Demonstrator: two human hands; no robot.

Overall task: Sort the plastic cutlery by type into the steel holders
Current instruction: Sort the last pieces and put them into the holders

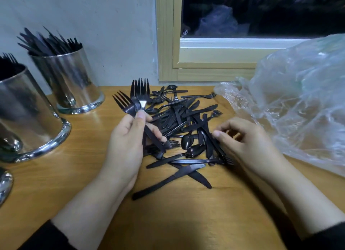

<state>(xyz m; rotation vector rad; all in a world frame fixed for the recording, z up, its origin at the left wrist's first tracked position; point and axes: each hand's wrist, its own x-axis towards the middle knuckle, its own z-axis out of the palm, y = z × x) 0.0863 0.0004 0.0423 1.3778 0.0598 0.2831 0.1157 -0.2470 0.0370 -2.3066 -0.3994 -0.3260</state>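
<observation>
A heap of black plastic cutlery (186, 122) lies on the wooden table (186, 212), with forks, knives and spoons mixed. My left hand (127, 145) grips a bunch of black forks (138, 98), tines pointing up and away. My right hand (246, 139) reaches into the right side of the heap, fingers curled and pinching at a black fork (218, 147) there. Two steel holders stand at the left: the far one (72, 81) holds knives, the near one (24, 115) holds forks.
A crumpled clear plastic bag (298, 100) covers the table's right side. The rim of a third steel holder (4, 184) shows at the left edge. A wood-framed window (168, 44) and a wall rise behind the table.
</observation>
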